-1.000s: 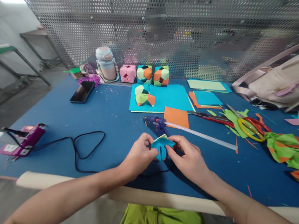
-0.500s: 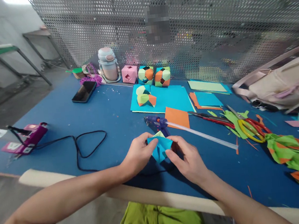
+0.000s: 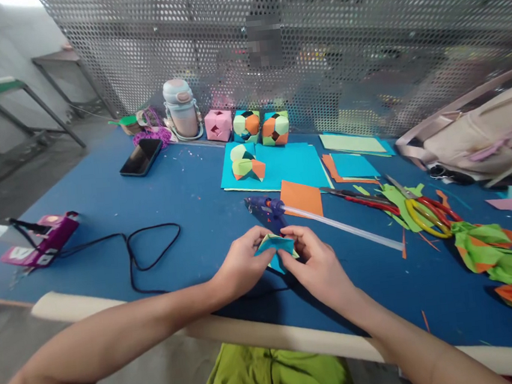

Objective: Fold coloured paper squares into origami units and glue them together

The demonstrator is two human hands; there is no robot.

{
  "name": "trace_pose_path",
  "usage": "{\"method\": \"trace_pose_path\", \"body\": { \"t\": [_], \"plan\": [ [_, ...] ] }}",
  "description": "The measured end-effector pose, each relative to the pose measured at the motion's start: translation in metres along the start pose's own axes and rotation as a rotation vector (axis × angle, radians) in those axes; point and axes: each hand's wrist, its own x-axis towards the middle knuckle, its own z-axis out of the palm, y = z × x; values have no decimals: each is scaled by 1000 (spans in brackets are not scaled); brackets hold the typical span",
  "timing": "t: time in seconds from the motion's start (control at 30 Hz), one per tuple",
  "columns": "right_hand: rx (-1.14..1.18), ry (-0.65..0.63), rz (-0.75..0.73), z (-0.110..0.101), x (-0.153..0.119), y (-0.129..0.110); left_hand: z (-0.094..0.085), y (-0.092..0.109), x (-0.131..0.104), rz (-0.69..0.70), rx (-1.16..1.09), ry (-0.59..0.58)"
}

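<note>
Just below the centre of the frame, the blue paper (image 3: 283,245) is held above the desk (image 3: 208,220) between both hands. The left hand (image 3: 240,267) has its fingers closed on the paper's left side, thumb across the front; the right hand (image 3: 321,264) pinches its right side. Half a second ago the paper spread wider, its pale tip standing at the top; now it looks more compact, with pale edges showing at right. The glue gun (image 3: 264,205) still lies just above it in the frame, beside the orange sheet (image 3: 302,197).

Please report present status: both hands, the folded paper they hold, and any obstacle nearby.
Left hand and right hand: both pinching. Folded blue paper: between them, partly covered. Glue gun: lying close beyond.
</note>
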Motion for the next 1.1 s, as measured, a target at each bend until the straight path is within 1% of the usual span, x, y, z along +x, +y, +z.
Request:
{"method": "trace_pose_path", "body": {
  "t": [0.13, 0.2, 0.33, 0.5, 0.57, 0.7, 0.8, 0.97, 1.1],
  "plan": [
    [54, -12, -26, -2, 2, -3, 0, 2, 2, -56, -35, 98],
    [0, -21, -50, -3, 3, -5, 1, 2, 2, -81, -80, 127],
    [-137, 34, -124, -6, 5, -4, 3, 0, 1, -86, -119, 78],
    [-169, 37, -168, -11, 4, -3, -2, 2, 2, -66, -21, 1],
    [-174, 37, -188, -13, 4, -3, -4, 2, 2, -40, 49, 0],
    [-148, 69, -197, -14, 4, -8, -5, 2, 1, -2, 199, 54],
    [-127, 68, -209, -14, 4, -10, -2, -1, 1, -12, 184, 81],
    [-158, 87, -246, -13, 4, -5, 0, -3, 2, -20, 156, 30],
    [-170, 73, -232, -13, 4, -3, -1, 1, 3, -10, 105, 54]
  ]
}}
